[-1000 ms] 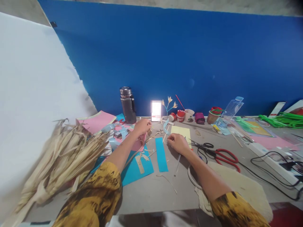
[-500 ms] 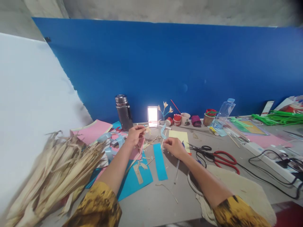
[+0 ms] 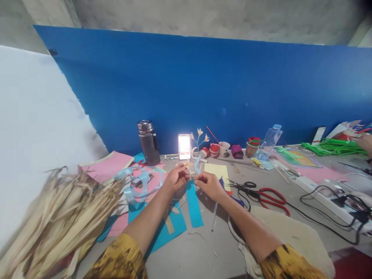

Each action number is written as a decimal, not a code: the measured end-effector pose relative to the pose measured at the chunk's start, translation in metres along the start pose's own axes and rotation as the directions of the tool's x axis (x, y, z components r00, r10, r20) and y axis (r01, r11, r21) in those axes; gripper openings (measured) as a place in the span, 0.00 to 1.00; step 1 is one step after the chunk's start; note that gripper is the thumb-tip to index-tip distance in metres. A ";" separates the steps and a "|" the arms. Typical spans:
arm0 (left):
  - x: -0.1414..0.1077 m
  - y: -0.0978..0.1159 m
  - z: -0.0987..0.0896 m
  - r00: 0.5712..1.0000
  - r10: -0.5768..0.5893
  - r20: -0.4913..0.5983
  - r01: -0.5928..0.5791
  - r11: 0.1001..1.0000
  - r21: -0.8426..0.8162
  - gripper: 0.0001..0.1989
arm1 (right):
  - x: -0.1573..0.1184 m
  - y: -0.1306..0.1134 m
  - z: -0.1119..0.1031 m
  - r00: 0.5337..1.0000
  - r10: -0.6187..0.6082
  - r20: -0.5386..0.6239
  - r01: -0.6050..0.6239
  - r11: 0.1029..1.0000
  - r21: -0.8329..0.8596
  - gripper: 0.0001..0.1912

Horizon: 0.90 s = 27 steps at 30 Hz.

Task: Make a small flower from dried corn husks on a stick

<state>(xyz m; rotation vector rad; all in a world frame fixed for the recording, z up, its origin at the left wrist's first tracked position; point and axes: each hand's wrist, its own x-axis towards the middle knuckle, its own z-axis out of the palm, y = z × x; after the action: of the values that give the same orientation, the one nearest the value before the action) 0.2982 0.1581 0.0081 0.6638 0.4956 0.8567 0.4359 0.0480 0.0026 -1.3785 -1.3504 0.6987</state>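
A small straw-coloured husk piece (image 3: 188, 166) is pinched between left hand (image 3: 176, 179) and right hand (image 3: 209, 185); beyond them a finished husk flower sprig (image 3: 200, 137) stands, while left of them the dried husk pile (image 3: 55, 217) lies unworked.

no readable text, labels or numbers anywhere

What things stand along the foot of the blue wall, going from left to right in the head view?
Dark metal flask → bright white phone screen → small straw flower sprig → red-lidded jars → white paper cup → clear plastic bottle.

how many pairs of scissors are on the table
2: black-handled scissors lie right of the right hand; red-handled scissors lie just beyond them, touching. Others may be hidden under the paper clutter.
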 end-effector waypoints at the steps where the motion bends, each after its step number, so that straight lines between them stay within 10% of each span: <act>1: 0.000 -0.003 0.001 1.000 -0.006 0.005 0.006 1.000 -0.009 0.11 | 0.000 0.001 0.001 0.999 -0.034 -0.011 0.034 0.999 -0.024 0.06; 15: -0.014 -0.011 0.017 0.983 -0.080 0.168 0.048 0.980 0.191 0.12 | -0.001 0.000 0.001 0.994 -0.079 -0.078 0.067 0.986 -0.152 0.07; 27: -0.014 -0.009 0.013 0.996 -0.048 0.070 0.036 0.985 0.168 0.17 | -0.003 -0.004 -0.004 0.984 -0.149 -0.102 0.127 0.972 -0.196 0.07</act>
<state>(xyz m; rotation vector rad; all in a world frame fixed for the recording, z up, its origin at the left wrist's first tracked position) 0.3033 0.1382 0.0130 0.8324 0.5163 0.7533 0.4376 0.0438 0.0065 -1.4349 -1.4326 0.3988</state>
